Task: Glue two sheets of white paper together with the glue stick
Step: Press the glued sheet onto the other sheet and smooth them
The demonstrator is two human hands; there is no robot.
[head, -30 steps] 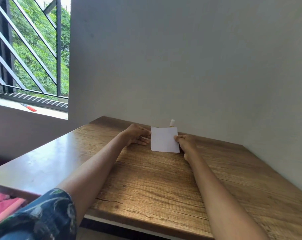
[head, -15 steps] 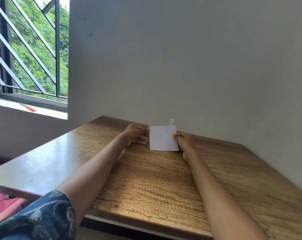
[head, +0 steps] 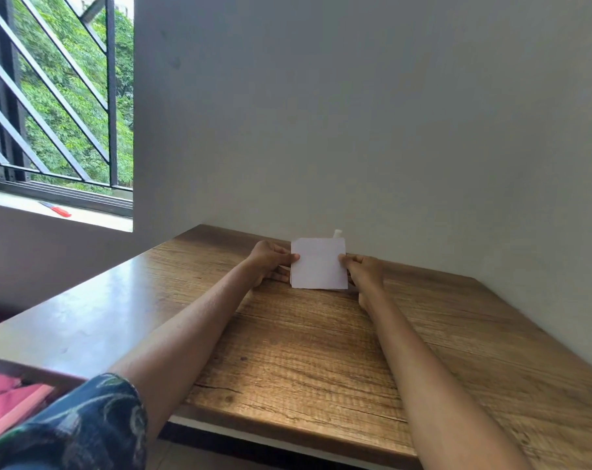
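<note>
A small white paper [head: 318, 264] is held up near the far edge of the wooden table [head: 315, 351], its face tilted toward me. A faint line crosses its upper part, so a second sheet may lie against it; I cannot tell for sure. My left hand [head: 269, 261] pinches the paper's left edge. My right hand [head: 364, 271] pinches its right edge. The white tip of the glue stick [head: 337, 233] pokes up behind the paper's top right corner, close to the wall; the rest of it is hidden.
The grey wall [head: 355, 113] runs along the table's back and right side. A window with black bars [head: 50, 96] is at the left, with a red-handled tool [head: 58, 210] on its sill. Pink cloth [head: 6, 398] lies below the table's left corner.
Both hands have lifted the paper a little and tilted its top edge up toward the wall. The glue stick is now more hidden behind it.
</note>
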